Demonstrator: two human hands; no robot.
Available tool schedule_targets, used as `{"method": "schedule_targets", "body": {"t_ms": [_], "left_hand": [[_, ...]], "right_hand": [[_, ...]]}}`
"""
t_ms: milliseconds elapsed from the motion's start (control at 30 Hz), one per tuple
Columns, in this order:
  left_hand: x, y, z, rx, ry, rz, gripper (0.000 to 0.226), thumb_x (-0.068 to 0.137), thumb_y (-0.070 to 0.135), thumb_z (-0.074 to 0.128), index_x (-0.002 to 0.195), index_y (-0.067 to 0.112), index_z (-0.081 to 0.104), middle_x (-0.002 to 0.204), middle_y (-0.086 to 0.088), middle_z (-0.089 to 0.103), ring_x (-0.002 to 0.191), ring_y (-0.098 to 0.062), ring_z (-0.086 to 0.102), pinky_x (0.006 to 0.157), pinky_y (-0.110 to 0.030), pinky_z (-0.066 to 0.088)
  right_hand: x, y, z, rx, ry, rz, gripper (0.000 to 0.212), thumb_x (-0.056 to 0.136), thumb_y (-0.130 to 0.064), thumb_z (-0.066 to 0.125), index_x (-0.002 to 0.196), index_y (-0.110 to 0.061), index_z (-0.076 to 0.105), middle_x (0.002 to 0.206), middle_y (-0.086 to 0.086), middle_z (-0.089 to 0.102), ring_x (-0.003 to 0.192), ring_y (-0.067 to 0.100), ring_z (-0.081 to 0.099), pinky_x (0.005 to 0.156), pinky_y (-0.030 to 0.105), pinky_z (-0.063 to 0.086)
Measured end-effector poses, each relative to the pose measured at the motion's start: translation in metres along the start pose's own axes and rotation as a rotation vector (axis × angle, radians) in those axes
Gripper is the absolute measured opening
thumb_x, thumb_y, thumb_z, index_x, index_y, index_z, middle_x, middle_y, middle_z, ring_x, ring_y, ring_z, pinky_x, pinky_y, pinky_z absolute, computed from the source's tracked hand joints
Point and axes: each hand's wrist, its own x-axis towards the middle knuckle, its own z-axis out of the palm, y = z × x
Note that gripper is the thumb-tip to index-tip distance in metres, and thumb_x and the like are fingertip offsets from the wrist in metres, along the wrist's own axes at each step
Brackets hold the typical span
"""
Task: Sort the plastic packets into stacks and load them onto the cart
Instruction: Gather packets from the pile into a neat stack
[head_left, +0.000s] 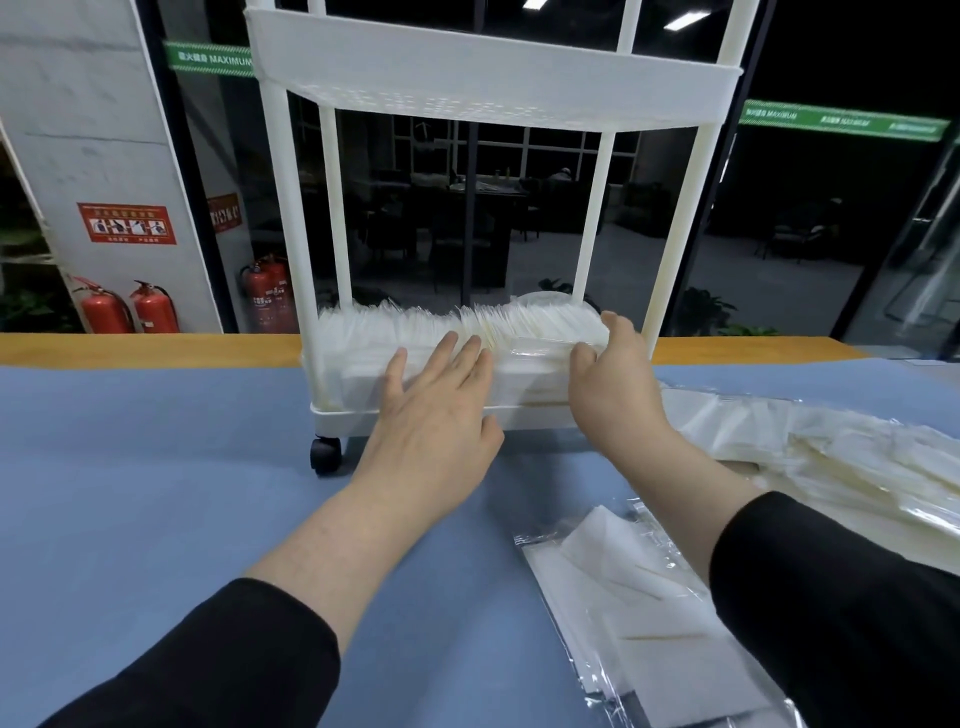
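White cart (291, 218) stands on blue tabletop (156, 467), black caster (326, 453) at its left foot, upper shelf (493, 62) shows nothing on it from here. Bottom tray (405, 415) is packed with upright plastic packets (384, 325), row runs nearly the full width. Left hand (436, 415) lies flat against the front of the row, fingers straight and spread, pressing, not gripping. Right hand (608, 379) sits at the right end of the row, thumb and fingers curled around a batch of packets (545, 343), clamped on it, apparently seating it into the tray. Step in hand, as judged: tucking this batch into the row. To do it well: keep left palm flat as a stop so the standing packets don't fan forward, slide the batch down square with edges aligned to its neighbours, let go only once it bottoms out, then squeeze the row from both ends to tidy it. Slippery film, so a loose release could let packets splay or spill over the tray lip. Right of the cart a loose pile of packets (831, 457) lies on the tabletop, not yet loaded, near the right forearm. Near bottom right a single clear packet (613, 597) with white content lies flat, apart from the pile. Task looks well along, tray close to full, pile remaining.
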Motion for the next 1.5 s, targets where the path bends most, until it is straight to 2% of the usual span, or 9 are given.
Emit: {"method": "schedule_targets", "body": {"t_ms": [167,300,600,733,867,1000,1100,1267,1500], "left_hand": [[0.001,0.000,-0.001,0.001,-0.008,0.002,0.064,0.104,0.032,0.032,0.162,0.017,0.009,0.171,0.005,0.002,0.156,-0.012,-0.010,0.125,-0.050,-0.008],[0.001,0.000,0.001,0.015,-0.010,0.002,0.064,0.104,0.033,0.032,0.162,0.018,0.009,0.171,0.005,0.001,0.156,-0.012,-0.010,0.125,-0.050,-0.008],[-0.002,-0.001,0.001,0.001,0.019,0.051,0.057,0.107,0.034,0.030,0.161,0.021,0.018,0.171,0.009,0.007,0.157,-0.010,-0.005,0.125,-0.047,-0.006],[-0.001,-0.002,0.002,-0.010,0.019,0.065,0.059,0.107,0.033,0.030,0.162,0.021,0.015,0.171,0.009,0.007,0.157,-0.009,-0.005,0.125,-0.046,-0.007],[-0.004,-0.005,0.006,-0.114,0.268,0.147,0.051,0.103,0.025,0.037,0.153,0.012,0.043,0.160,-0.002,0.041,0.153,-0.017,0.028,0.126,-0.050,0.017],[-0.012,0.014,0.004,-0.233,0.508,0.282,0.033,0.096,0.016,0.052,0.120,0.006,0.071,0.112,-0.007,0.076,0.108,-0.028,0.070,0.097,-0.044,0.053],[-0.031,0.050,-0.007,-0.316,0.306,0.308,0.037,0.098,0.032,0.042,0.104,0.012,0.073,0.091,-0.001,0.073,0.084,-0.027,0.067,0.073,-0.044,0.057],[-0.067,0.113,-0.022,-0.266,-0.332,0.148,0.049,0.104,0.055,0.040,0.148,0.035,0.046,0.151,0.007,0.049,0.138,-0.019,0.045,0.109,-0.032,0.039],[-0.109,0.180,-0.019,-0.262,-0.340,0.145,0.053,0.104,0.054,0.039,0.150,0.028,0.041,0.153,0.000,0.046,0.142,-0.023,0.039,0.114,-0.040,0.032]], "right_hand": [[0.002,-0.003,0.003,0.136,0.020,0.096,0.049,0.106,-0.023,0.032,0.154,-0.012,0.026,0.129,-0.001,0.044,0.094,0.018,0.054,0.082,0.033,0.043],[-0.005,-0.002,-0.003,0.193,0.002,0.095,0.048,0.108,-0.025,0.031,0.155,-0.015,0.027,0.151,0.004,0.043,0.129,0.020,0.047,0.103,0.032,0.037],[-0.001,0.009,-0.006,0.066,-0.103,0.101,0.048,0.107,-0.028,0.031,0.151,-0.012,0.032,0.081,-0.001,0.052,0.079,0.021,0.051,0.070,0.032,0.041],[-0.008,0.008,-0.020,0.015,-0.113,0.047,0.024,0.106,-0.022,0.030,0.110,-0.008,0.049,0.079,0.004,0.042,0.075,0.024,0.043,0.067,0.040,0.046],[-0.040,0.013,-0.059,-0.061,-0.095,-0.114,0.041,0.108,-0.034,0.035,0.147,-0.028,0.046,0.118,-0.014,0.057,0.102,0.012,0.055,0.081,0.020,0.045],[-0.082,0.041,-0.114,-0.195,-0.234,-0.180,0.022,0.101,-0.041,0.048,0.113,-0.049,0.064,0.115,-0.030,0.066,0.111,-0.006,0.059,0.098,0.026,0.046],[-0.115,0.065,-0.158,-0.462,-0.383,-0.131,0.035,0.093,-0.060,0.046,0.125,-0.050,0.058,0.125,-0.031,0.056,0.108,-0.006,0.055,0.093,0.023,0.042],[-0.156,0.091,-0.205,-0.678,-0.615,-0.146,0.070,0.081,-0.079,0.045,0.146,-0.054,0.033,0.153,-0.038,0.021,0.141,-0.002,0.031,0.113,0.022,0.028],[-0.169,0.103,-0.236,-0.616,-0.398,-0.217,0.052,0.095,-0.052,0.057,0.144,-0.036,0.049,0.154,-0.019,0.037,0.137,0.006,0.040,0.101,0.013,0.027]]}}
